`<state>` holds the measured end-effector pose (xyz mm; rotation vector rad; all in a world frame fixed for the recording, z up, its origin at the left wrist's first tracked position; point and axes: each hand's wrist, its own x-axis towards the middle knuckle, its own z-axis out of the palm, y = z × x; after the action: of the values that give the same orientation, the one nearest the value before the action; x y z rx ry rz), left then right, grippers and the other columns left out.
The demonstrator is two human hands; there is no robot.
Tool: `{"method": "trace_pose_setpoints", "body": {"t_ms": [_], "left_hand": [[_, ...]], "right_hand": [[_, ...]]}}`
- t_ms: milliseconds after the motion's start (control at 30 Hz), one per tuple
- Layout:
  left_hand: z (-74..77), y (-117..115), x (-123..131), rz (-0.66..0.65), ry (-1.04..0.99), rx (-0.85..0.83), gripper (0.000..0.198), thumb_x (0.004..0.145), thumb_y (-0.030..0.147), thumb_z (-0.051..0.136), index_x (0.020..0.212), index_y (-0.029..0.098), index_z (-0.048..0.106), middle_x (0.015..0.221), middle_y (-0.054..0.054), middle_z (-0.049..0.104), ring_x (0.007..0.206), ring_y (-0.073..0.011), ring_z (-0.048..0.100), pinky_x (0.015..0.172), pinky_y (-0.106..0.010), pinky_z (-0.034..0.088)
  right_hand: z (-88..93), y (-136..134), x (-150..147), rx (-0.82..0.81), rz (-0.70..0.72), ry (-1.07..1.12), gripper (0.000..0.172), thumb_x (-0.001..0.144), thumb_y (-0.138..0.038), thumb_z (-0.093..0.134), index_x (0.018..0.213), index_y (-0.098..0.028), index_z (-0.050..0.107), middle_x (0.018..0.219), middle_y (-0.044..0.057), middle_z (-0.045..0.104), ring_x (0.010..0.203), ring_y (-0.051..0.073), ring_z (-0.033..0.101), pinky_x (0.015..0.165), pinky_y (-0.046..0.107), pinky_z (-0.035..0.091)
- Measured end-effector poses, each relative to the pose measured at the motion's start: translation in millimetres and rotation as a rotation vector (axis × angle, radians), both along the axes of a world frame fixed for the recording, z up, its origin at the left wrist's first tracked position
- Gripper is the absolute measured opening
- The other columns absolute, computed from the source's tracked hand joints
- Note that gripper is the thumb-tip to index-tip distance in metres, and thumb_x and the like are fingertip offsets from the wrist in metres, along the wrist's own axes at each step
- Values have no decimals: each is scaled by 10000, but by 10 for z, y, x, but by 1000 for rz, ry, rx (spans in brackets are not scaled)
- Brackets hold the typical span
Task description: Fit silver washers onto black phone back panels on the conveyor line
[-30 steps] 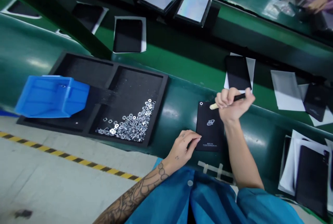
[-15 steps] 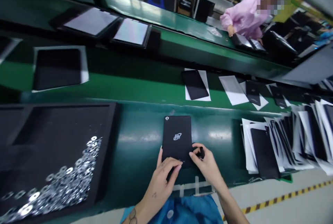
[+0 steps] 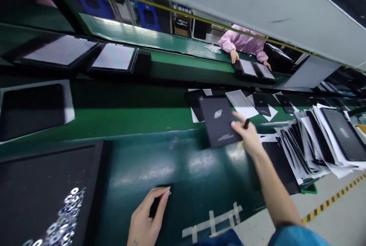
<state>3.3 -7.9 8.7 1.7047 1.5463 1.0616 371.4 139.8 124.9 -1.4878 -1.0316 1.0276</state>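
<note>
My right hand holds a black tablet back cover with a silver logo, lifted over the green bench toward the conveyor. The same hand also grips a thin dark tool, whose tip sticks up by the fingers. My left hand rests low on the dark green bench top, its fingers curled and pressed together. Whether anything is in them I cannot make out. A black tray with several silver washers lies at the lower left.
A fanned pile of black covers on white sheets lies at right. More covers and sheets ride the green belt. Lit tablets sit on the far shelf. A person in pink works across the line. White tape marks lie near the bench edge.
My right hand has picked the black cover up off the bench and carried it up and to the right. My left hand let go and dropped back. The view swung right.
</note>
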Motion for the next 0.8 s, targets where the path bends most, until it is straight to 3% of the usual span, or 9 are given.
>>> {"method": "trace_pose_setpoints", "body": {"t_ms": [67,167,233,300,400,467,567,667,800], "left_hand": [[-32,4,-91,-21,72,37,311,1064,501,617,1060,252,803,1077,-60,836,921,-261,838,699,-278,696],[-85,2,-199,-30,179,61,282,1074,468,607,1105,265,799,1110,-56,832,1001,-272,832,643,-258,683],[-117,-14,-243,-29,203,71,259,1081,440,601,1117,263,787,1120,-55,827,991,-266,833,657,-263,685],[-140,-35,-260,-26,207,94,241,1086,414,594,1123,262,777,1120,-53,823,985,-262,830,747,-295,698],[-144,-40,-239,-28,207,159,212,1087,370,597,1146,264,771,1117,-54,816,1005,-263,816,878,-350,687],[-123,-11,-209,-49,201,195,190,1082,337,610,1159,264,767,1106,-56,812,1000,-259,805,888,-362,672],[-86,48,-175,-70,190,218,169,1077,293,615,1150,257,763,1065,-59,810,959,-251,796,851,-356,656],[-76,69,-163,-42,183,219,167,1085,274,600,1150,255,753,1054,-58,808,953,-242,795,852,-346,653],[-69,61,-137,-3,148,202,158,1092,269,593,1158,257,736,1069,-57,806,969,-234,794,863,-337,656]], "right_hand": [[288,360,488,57,-61,-11,729,769,-498,936,1417,-259,702,969,21,751,729,158,666,594,247,537],[558,790,1143,160,-103,-71,684,742,-492,943,1343,-231,750,1061,45,745,605,107,547,422,212,334],[571,976,1443,111,-94,-241,677,799,-504,888,1380,-194,734,953,52,727,523,99,437,402,230,245],[450,1093,1566,-13,-98,-571,606,865,-481,814,1360,-140,731,863,69,713,533,127,469,446,247,313],[85,1214,1371,-155,-18,-986,385,889,-374,772,1177,-120,775,939,134,759,768,217,670,661,290,503],[-205,1315,1046,-167,108,-1049,315,897,-351,774,1142,-154,784,1075,144,782,959,253,719,823,305,538],[-551,1530,507,-161,229,-1087,399,960,-412,740,1301,-204,738,1299,139,752,1148,276,705,940,313,523],[-685,1760,144,-190,262,-1105,440,1014,-389,684,1395,-169,669,1390,184,710,1214,301,688,956,326,514],[-691,1905,-108,-241,330,-1116,290,1043,-275,604,1273,-120,690,1242,216,757,1159,312,717,937,338,513]]}}
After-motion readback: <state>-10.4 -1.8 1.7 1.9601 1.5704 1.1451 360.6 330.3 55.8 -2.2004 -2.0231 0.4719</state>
